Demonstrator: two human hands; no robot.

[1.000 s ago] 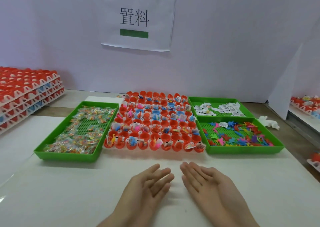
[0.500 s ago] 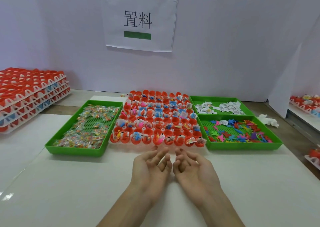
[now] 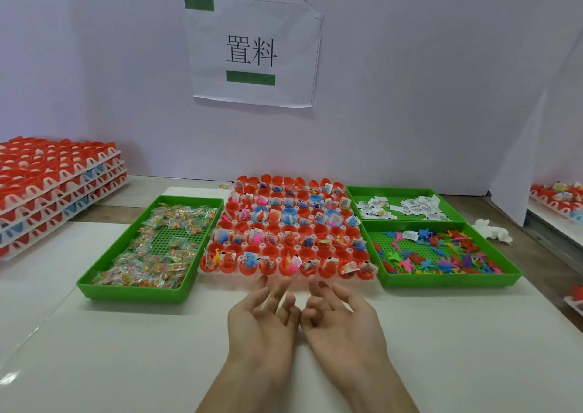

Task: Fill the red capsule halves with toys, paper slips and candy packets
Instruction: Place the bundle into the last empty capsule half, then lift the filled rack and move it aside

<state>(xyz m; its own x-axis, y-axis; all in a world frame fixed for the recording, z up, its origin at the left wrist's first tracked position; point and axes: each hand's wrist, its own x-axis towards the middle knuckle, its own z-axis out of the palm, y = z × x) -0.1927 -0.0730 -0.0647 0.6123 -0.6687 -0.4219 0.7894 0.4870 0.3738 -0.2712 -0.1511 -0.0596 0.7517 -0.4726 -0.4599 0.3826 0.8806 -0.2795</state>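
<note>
**White bench, both hands empty and poised before the capsule rack**

Pale partition walls carry a printed sign [image 3: 252,52] behind the white bench [image 3: 126,349]. At its middle the red capsule halves [image 3: 288,223] sit mouth-up in a rack, many already showing a toy or slip. Candy packets [image 3: 164,248] lie heaped in the green tray on the left; paper slips [image 3: 416,205] fill the far right tray; toys [image 3: 441,251] fill the near right one.

The left hand [image 3: 262,321] and right hand [image 3: 340,321] hover side by side just short of the nearest row; each grip is released, fingers loosely spread, nothing held.

The step looks like a reach for stock. It would go best with each hand kept to its own side: left to the candy, right to the toys or slips. Pinch one piece only, since the packets are heaped and probably slippery; drop it straight down into a cup lacking it; work row by row so none is missed; keep wrists high so protruding slips are not knocked out.

A second ago both palms lay flat on the bench, fingers straight; half a second ago they had lifted and curled; now the fingers have opened and stretch closer to the rack.
</note>
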